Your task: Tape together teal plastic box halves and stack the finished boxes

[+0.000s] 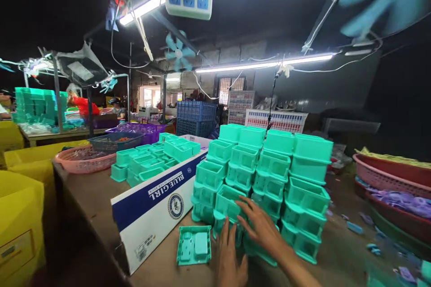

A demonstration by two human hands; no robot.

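Low on the table (90, 193), seen from the head camera, the right hand (261, 226) lies flat with fingers spread against the front of the stacked teal boxes (269, 179), gripping nothing; the left hand (230, 258), fingers extended and open, touches the stack's bottom row; a single teal box (194, 245) lies just beside it, next to a white-and-blue carton (158, 206).

- Left hand (231, 258), at 6 o'clock in the view: bare, no glove, no ring visible; wrist cut off by the lower edge.
- Right hand (261, 226), toward 5 o'clock: bare, no glove or ring.
- Right forearm: uncovered, no sleeve, watch or band visible.
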